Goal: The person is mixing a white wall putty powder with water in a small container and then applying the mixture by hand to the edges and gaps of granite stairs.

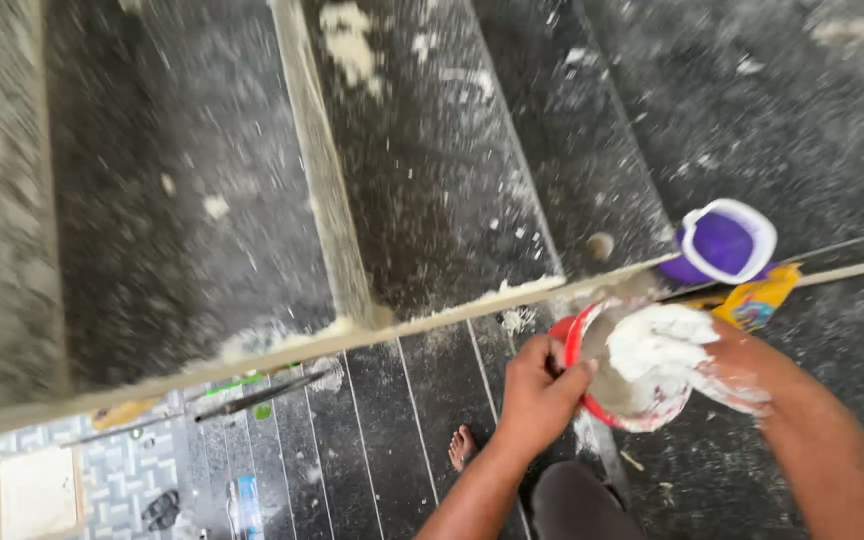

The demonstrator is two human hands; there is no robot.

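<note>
A red bowl (620,372), its inside smeared with grey-white paste and its rim spattered white, was gripped at its near edge by the left hand (540,388), the fingers curled over the rim and the thumb pressed against the outside. The right hand (697,358) was thickly coated in white paste and was laid inside the bowl against its far wall; whether it was clenched or loose could not be told under the coating. The bowl was held between the two hands, above a dark speckled stone step (432,190) splashed with white. Just beyond the right hand, a purple tub with a white rim (724,243) was set on the step, with a yellow packet (758,296) beside it. Below the left hand, a bare foot (463,447) was seen on grooved dark tiles (372,430).
</note>
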